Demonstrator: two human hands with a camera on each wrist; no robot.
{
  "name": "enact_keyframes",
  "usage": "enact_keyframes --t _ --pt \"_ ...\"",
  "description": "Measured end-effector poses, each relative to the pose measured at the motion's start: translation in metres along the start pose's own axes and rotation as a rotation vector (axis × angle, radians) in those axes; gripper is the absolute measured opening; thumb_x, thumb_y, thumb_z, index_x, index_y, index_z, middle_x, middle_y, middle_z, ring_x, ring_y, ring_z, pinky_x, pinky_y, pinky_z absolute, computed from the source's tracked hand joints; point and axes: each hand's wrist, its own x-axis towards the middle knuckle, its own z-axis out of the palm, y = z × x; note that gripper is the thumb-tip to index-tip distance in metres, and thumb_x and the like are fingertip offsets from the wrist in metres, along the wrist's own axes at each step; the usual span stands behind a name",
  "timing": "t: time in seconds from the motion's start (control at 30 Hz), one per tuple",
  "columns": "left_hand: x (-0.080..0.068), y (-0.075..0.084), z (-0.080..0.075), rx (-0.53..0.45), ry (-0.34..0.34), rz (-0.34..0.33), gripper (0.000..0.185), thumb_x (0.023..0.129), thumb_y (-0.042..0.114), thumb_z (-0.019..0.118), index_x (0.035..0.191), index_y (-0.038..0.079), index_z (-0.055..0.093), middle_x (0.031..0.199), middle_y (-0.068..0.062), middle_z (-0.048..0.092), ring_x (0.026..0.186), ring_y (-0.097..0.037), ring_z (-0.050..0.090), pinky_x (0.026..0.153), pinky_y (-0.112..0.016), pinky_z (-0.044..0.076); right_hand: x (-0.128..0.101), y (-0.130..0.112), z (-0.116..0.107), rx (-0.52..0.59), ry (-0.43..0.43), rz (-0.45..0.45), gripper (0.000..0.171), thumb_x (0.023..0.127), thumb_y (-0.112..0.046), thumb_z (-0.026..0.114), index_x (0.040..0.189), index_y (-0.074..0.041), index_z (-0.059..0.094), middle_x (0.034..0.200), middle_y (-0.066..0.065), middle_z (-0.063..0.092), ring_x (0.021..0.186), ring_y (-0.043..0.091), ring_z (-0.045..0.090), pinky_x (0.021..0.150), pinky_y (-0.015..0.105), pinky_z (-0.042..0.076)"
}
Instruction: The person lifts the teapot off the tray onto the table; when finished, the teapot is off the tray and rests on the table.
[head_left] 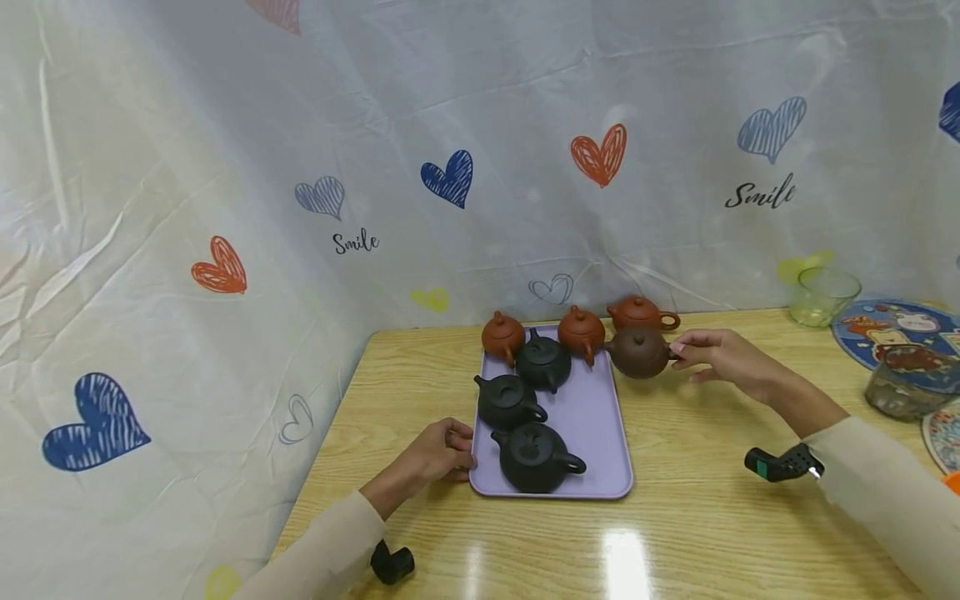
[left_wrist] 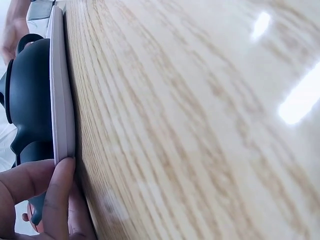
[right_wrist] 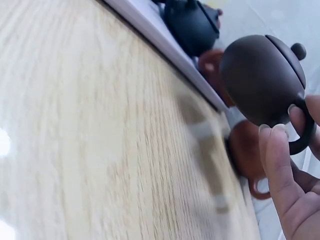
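Observation:
My right hand (head_left: 723, 362) pinches the handle of a dark brown teapot (head_left: 639, 352), raised off the table just right of the tray. At the left edge of the lilac tray (head_left: 596, 450), near its front corner, my left hand (head_left: 438, 450) grips the rim between thumb and fingers (left_wrist: 59, 197). Three black teapots stand on the tray: one at the front (head_left: 528, 462), one midway (head_left: 504, 404), one farther back (head_left: 542, 362). Two reddish teapots sit at its back left (head_left: 502, 335) and back right (head_left: 580, 331). Another reddish teapot (right_wrist: 246, 147) is on the table behind the brown one.
A greenish clear cup (head_left: 821, 297) stands at the back right by a round patterned mat (head_left: 888, 321). Nearer is a dark transparent cup (head_left: 900, 392). A printed cloth (head_left: 510, 233) hangs behind the wooden table (head_left: 697, 517) and along its left side.

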Motion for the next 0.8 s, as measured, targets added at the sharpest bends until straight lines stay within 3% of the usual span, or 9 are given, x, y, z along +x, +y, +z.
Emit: enact_keyframes --t 0.33,0.8 --pt "-0.001 0.001 0.001 0.003 0.016 0.006 0.045 0.083 -0.009 0.07 0.124 -0.007 0.052 0.101 -0.015 0.056 0.08 -0.02 0.06 0.069 -0.034 0.063 0.013 0.014 -0.015 -0.014 -0.049 0.041 0.022 0.104 -0.026 0.054 0.109 -0.007 0.064 0.104 -0.012 0.065 0.101 0.006 0.067 0.084 0.032 0.059" --pt "0.0 -0.001 0.0 -0.003 0.0 0.004 0.044 0.083 -0.008 0.07 0.124 -0.006 0.052 0.102 -0.015 0.056 0.08 -0.019 0.062 0.07 -0.032 0.063 0.028 0.025 -0.023 0.008 -0.099 0.082 0.013 0.101 -0.018 0.058 0.108 -0.012 0.066 0.104 -0.004 0.068 0.098 0.01 0.068 0.075 0.03 0.06"
